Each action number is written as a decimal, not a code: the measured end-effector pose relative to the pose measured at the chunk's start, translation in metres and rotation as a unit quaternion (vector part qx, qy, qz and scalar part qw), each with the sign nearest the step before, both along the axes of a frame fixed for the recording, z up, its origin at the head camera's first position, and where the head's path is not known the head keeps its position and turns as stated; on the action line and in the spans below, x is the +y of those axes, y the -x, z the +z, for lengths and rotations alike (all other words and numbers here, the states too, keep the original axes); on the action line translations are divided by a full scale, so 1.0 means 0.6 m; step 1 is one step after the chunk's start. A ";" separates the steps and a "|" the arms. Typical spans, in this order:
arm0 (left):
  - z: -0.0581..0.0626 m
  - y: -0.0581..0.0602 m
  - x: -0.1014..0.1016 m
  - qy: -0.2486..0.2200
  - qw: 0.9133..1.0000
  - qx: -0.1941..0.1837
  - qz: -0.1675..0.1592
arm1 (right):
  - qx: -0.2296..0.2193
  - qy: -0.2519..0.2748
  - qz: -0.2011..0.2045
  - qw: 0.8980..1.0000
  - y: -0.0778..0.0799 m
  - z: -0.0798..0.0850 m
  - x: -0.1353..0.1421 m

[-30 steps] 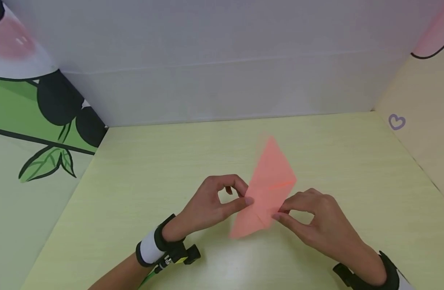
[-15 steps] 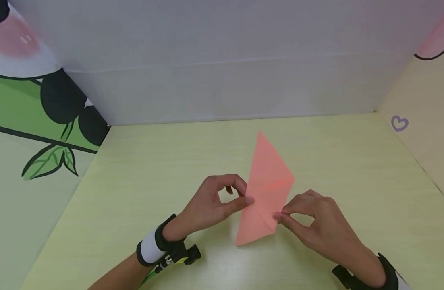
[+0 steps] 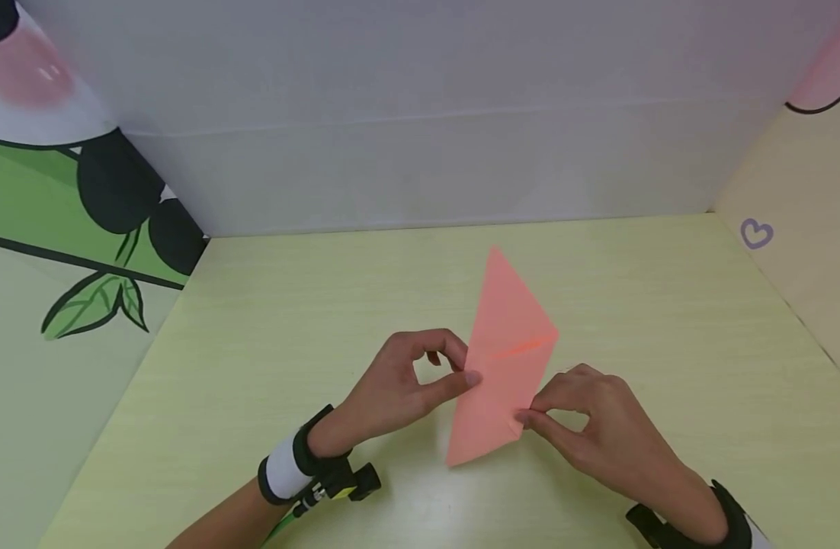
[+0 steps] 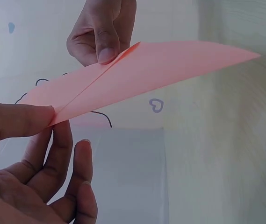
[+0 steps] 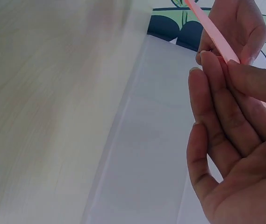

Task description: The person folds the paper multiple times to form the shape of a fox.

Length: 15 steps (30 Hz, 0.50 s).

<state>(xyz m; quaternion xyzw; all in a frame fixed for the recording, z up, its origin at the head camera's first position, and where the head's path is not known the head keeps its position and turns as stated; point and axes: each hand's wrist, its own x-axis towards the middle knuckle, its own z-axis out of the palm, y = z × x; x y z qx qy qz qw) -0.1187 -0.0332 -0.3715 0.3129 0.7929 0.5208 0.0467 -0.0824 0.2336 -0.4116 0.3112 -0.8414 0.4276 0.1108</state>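
Note:
A folded sheet of pink paper [image 3: 505,351], pointed at its far end, is held up above the table between both hands. My left hand [image 3: 409,381] pinches its left edge between thumb and fingers. On the lower right edge, near the bottom corner, my right hand [image 3: 594,427] pinches the paper with thumb and index finger. A diagonal fold line crosses the pink paper [image 4: 123,84] in the left wrist view. Seen from the right wrist, the paper [image 5: 217,37] appears nearly edge-on, and the fingers behind it are partly hidden.
A pale wooden table [image 3: 290,305] lies under the hands. A grey-white panel [image 3: 420,168] stands along its back edge. Painted walls rise at both sides, the left one with a green leaf [image 3: 84,305], the right one with a purple heart [image 3: 757,233].
The paper has turned slightly, its far tip shifting left and its lower end dropping toward me. My right hand has moved slightly down along the edge. The left hand stays nearly still.

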 end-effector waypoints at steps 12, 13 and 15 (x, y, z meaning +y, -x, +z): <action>0.003 -0.001 -0.001 -0.014 1.000 0.002 0.010 | -0.002 0.008 0.010 1.000 -0.004 -0.011 -0.010; 0.003 -0.001 -0.002 -0.014 1.000 0.001 0.011 | -0.001 0.007 0.010 1.000 -0.005 -0.011 -0.010; 0.003 -0.002 -0.002 -0.011 1.000 0.000 0.015 | 0.002 0.005 0.010 1.000 -0.006 -0.012 -0.010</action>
